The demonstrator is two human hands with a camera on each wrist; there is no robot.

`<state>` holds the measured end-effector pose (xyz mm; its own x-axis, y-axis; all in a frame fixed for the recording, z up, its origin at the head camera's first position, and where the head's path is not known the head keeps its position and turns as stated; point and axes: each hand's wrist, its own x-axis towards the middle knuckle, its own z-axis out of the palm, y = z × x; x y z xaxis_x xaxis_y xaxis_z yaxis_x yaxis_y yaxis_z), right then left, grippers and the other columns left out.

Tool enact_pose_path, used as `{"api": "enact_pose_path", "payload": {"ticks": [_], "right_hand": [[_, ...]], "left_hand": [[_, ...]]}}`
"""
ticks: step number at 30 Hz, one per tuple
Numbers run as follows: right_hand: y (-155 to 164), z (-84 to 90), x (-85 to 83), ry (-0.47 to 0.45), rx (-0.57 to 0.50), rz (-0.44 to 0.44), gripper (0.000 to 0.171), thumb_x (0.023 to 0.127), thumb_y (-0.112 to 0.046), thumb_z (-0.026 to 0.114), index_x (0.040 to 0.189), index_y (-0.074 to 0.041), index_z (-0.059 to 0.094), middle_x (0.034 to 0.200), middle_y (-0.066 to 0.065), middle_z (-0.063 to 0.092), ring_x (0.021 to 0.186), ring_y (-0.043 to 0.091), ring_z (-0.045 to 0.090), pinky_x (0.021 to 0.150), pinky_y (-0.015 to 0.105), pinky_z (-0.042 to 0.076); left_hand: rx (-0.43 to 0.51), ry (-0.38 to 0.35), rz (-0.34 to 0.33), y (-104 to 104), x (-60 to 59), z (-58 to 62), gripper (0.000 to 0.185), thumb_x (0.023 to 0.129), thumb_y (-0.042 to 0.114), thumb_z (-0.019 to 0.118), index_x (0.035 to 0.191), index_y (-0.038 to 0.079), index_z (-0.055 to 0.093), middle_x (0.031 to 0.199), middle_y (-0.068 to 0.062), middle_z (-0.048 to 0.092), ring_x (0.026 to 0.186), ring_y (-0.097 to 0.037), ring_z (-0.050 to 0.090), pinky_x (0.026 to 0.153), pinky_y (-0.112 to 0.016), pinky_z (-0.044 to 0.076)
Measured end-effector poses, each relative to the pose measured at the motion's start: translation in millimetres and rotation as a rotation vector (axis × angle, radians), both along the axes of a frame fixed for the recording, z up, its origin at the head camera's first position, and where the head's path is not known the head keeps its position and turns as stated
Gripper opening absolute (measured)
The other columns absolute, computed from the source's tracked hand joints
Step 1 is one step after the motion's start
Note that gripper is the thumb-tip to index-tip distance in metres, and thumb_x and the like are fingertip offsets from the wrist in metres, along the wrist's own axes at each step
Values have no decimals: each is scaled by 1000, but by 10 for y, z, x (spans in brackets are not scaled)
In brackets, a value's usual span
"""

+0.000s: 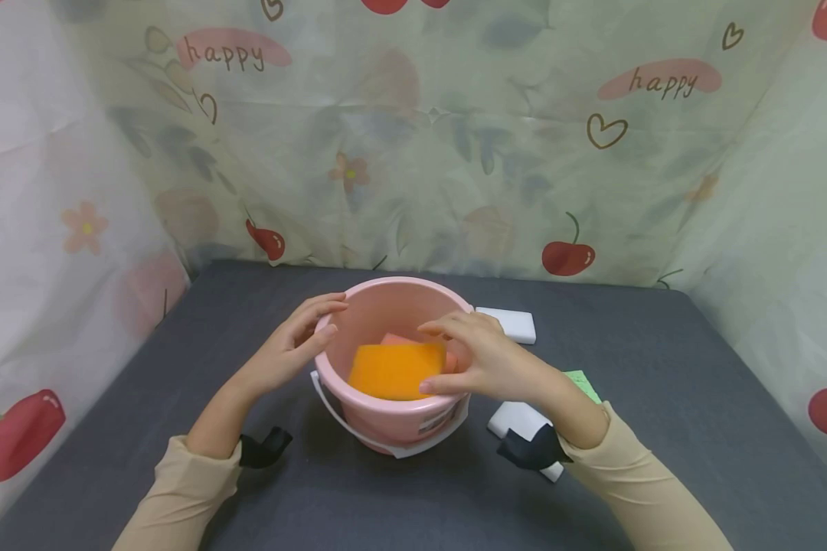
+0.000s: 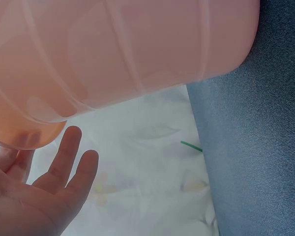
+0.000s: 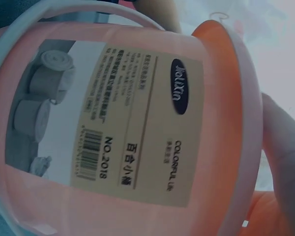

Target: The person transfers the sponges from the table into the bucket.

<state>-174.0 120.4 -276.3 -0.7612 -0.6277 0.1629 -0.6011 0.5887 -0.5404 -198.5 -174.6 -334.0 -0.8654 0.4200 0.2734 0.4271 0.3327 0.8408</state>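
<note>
A pink bucket stands on the dark table, its white handle hanging down at the front. My right hand reaches over the bucket's right rim and pinches a flat orange sponge by its right end, thumb in front and fingers behind. The sponge spans the bucket's mouth, blurred along its edges. Under it, pinkish-orange pieces show partly inside the bucket. At the left rim my left hand rests with relaxed fingers; in the left wrist view two fingers extend outside the bucket wall.
A white block lies behind and right of the bucket. Another white piece and a green piece lie under the right forearm, partly hidden. A printed label covers the bucket's side. Patterned curtains enclose the table.
</note>
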Motion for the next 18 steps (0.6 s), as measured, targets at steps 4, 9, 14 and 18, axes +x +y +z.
{"api": "enact_pose_path", "payload": {"ticks": [4,9,14,18], "right_hand": [[20,-4,-8,-10,14,21,60,76,-34,75,128,-13,54,128,7,57,117,23,49,108,55,22],[54,-2,-11,18,-29,24,52,79,-30,72,126,-14,56,126,6,59,115,23,49,103,52,35],[102,-6,-35,64,-100,35,43,82,-23,70,122,-10,59,119,6,62,107,26,55,93,48,46],[152,2,-37,73,-129,2,40,83,-21,70,120,-10,59,116,8,62,105,25,55,92,44,47]], "left_hand": [[1,-7,-1,4,4,10,40,96,13,47,135,9,44,150,-8,29,133,-32,34,101,-54,39],[5,-10,-3,6,11,17,40,96,15,47,135,9,43,150,-8,29,134,-32,33,102,-54,39],[4,-8,-1,5,13,14,40,96,15,47,135,9,44,150,-8,29,134,-32,34,102,-54,39],[5,-9,4,2,9,2,40,96,15,47,135,9,44,150,-8,29,133,-32,34,102,-54,39]]}}
